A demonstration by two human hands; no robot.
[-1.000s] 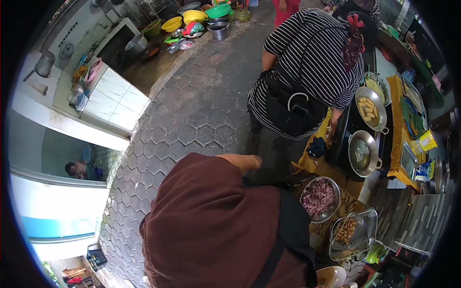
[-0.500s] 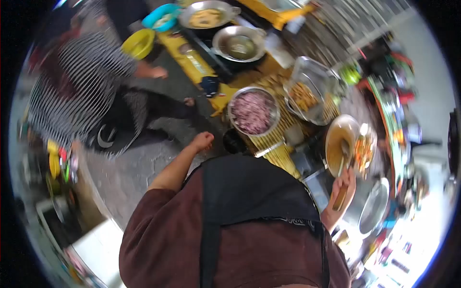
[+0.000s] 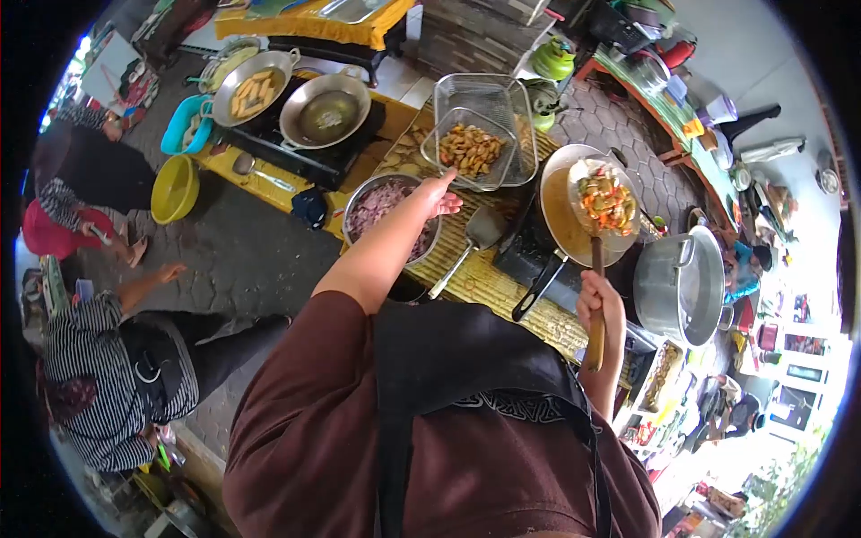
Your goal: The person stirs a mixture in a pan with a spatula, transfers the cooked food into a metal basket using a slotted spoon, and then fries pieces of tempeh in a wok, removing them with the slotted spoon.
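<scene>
My right hand (image 3: 601, 303) is wrapped round the wooden handle of a ladle (image 3: 596, 336). The ladle points away from me, over a wide pan (image 3: 558, 204) of orange-brown sauce. Chopped red, green and orange vegetables (image 3: 608, 199) are heaped at its far end and hide its head. My left arm reaches forward across the edge of a metal bowl of chopped purple onions (image 3: 377, 202). Empty, with its fingers apart, my left hand (image 3: 438, 195) hovers near a wire basket (image 3: 518, 161) that holds browned fried pieces (image 3: 468, 149).
A metal turner (image 3: 484, 229) lies beside the pan. To the right stands a tall aluminium pot (image 3: 664, 278). Two woks, one with oil (image 3: 325, 115) and one with frying pieces (image 3: 254, 94), sit on the left stove. A person in stripes (image 3: 99, 359) is at lower left.
My left hand has swung forward over the table from beside my body. My right hand has shifted left and forward with the ladle. The view has turned, and the striped person appears lower and farther left.
</scene>
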